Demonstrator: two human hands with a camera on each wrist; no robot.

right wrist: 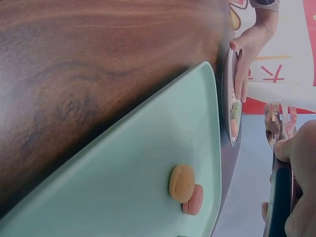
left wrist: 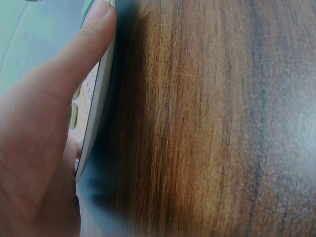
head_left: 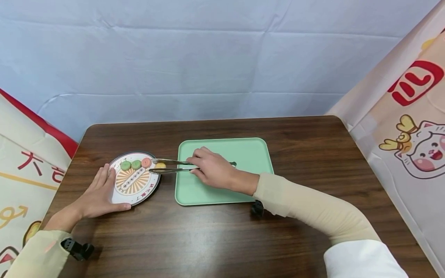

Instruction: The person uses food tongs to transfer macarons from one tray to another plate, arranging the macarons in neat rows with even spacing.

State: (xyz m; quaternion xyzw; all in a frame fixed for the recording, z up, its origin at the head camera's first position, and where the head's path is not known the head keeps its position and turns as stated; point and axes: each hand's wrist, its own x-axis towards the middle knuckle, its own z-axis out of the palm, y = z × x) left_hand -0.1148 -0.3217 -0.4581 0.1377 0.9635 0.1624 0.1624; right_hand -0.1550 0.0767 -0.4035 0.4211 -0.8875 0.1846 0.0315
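Note:
My right hand (head_left: 217,170) grips metal tongs (head_left: 174,161), their arms reaching left over the round plate (head_left: 145,197). Between the tong tips, at the plate's right rim, is a yellow macaron (head_left: 160,165); whether the tips touch it I cannot tell. Two green macarons (head_left: 126,165) and a pink macaron (head_left: 146,162) lie along the plate's far side. My left hand (head_left: 99,193) rests against the plate's left edge, fingers extended, thumb (left wrist: 91,42) along the near rim. In the right wrist view, the tongs' tined end (right wrist: 281,121) shows beyond my fingers.
A light green tray (head_left: 222,197) sits right of the plate, under my right hand. On it, an orange-yellow macaron (right wrist: 182,183) and a pink macaron (right wrist: 193,200) touch, hidden in the head view. The brown wooden table (head_left: 194,239) has a pale cloth (head_left: 208,61) behind it.

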